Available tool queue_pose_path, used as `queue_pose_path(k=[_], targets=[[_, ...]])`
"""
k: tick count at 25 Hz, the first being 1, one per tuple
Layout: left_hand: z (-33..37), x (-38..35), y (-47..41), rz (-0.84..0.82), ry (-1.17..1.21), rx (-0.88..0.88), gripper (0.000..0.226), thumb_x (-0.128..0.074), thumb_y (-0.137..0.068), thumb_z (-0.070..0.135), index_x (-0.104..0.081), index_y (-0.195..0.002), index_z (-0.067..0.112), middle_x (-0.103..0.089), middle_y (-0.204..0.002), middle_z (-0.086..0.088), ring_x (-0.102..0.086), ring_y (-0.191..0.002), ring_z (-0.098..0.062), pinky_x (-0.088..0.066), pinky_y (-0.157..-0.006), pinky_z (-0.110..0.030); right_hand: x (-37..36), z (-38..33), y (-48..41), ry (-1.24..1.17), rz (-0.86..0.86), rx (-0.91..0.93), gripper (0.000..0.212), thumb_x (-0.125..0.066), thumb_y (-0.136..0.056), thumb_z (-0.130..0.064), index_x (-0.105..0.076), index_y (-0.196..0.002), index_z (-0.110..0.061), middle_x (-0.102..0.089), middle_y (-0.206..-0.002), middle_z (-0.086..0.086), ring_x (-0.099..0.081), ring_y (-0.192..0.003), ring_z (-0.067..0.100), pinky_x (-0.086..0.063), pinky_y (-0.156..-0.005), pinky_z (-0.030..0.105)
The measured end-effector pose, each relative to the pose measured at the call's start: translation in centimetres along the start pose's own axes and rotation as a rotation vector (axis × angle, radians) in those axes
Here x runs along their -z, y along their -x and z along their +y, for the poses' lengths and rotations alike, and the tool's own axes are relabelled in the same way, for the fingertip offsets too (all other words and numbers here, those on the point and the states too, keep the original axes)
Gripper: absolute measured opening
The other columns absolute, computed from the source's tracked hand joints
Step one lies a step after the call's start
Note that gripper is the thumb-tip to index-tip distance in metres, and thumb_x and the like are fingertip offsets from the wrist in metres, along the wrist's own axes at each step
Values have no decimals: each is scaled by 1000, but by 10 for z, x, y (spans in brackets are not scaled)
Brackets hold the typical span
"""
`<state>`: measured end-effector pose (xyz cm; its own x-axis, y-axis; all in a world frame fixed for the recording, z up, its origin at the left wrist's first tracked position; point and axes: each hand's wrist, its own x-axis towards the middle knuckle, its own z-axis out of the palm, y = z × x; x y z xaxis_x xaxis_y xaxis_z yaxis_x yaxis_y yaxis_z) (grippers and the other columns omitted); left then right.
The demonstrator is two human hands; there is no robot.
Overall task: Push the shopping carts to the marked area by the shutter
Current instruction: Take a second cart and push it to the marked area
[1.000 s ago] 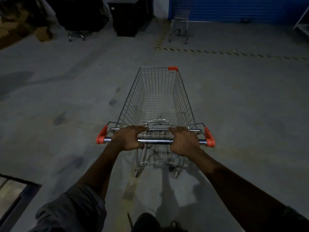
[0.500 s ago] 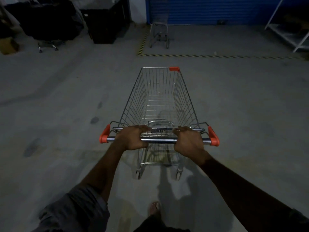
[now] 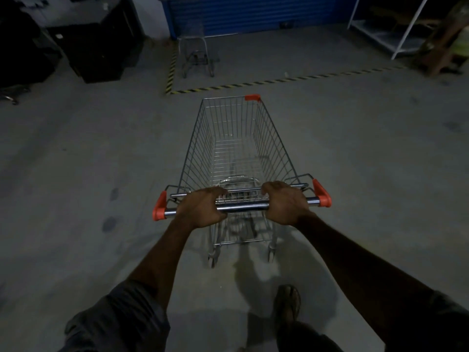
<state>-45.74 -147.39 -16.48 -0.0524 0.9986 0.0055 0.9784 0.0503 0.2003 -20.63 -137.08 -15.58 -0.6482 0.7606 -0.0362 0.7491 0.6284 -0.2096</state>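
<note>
Head view: striped floor tape (image 3: 253,83) and blue shutter (image 3: 253,16) closer than half second ago; parked cart (image 3: 196,52) now off to left of line of travel; sandalled foot (image 3: 288,303) stepped forward. Shopping cart (image 3: 238,148), empty, on concrete, nose just short of tape, not yet inside marked area. Left hand (image 3: 203,209) and right hand (image 3: 285,203) both wrapped round handle bar (image 3: 242,207), between orange end caps. Risks, as judged: too much speed carries cart on into shutter; drift left clips parked cart; dim light hides tape edge, cart stops outside.

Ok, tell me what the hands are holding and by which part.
Both the left hand and right hand grip the shopping cart by its handle bar, either side of the middle.
</note>
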Motion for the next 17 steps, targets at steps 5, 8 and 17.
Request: queue_pose_path(k=[5, 8, 17], targets=[[-4, -2, -82, 53, 38, 4, 38, -67, -74, 58, -60, -102, 33, -71, -103, 11, -69, -92, -14, -52, -74, -27, 4, 51, -77, 114, 26, 61, 45, -45, -68, -44, -71, -93, -17, -71, -103, 6, -68, -91, 28, -58, -74, 38], [-3, 3, -129, 59, 33, -29, 49, -70, -77, 57, -65, -118, 32, -71, -120, 7, -70, -100, -16, -53, -79, -28, -2, 80, -117, 116, 61, 79, 42, -39, -68, -40, -69, -77, -13, -70, -87, 11, -68, -74, 33, -57, -61, 39], [-6, 7, -269, -12, 8, 77, 38, -73, -68, 54, -69, -96, 29, -64, -134, 15, -67, -106, -12, -49, -83, -23, 24, 154, -233, 66, 43, 23, 48, -56, -63, -30, -67, -108, -16, -69, -104, 5, -67, -97, 28, -58, -75, 40]])
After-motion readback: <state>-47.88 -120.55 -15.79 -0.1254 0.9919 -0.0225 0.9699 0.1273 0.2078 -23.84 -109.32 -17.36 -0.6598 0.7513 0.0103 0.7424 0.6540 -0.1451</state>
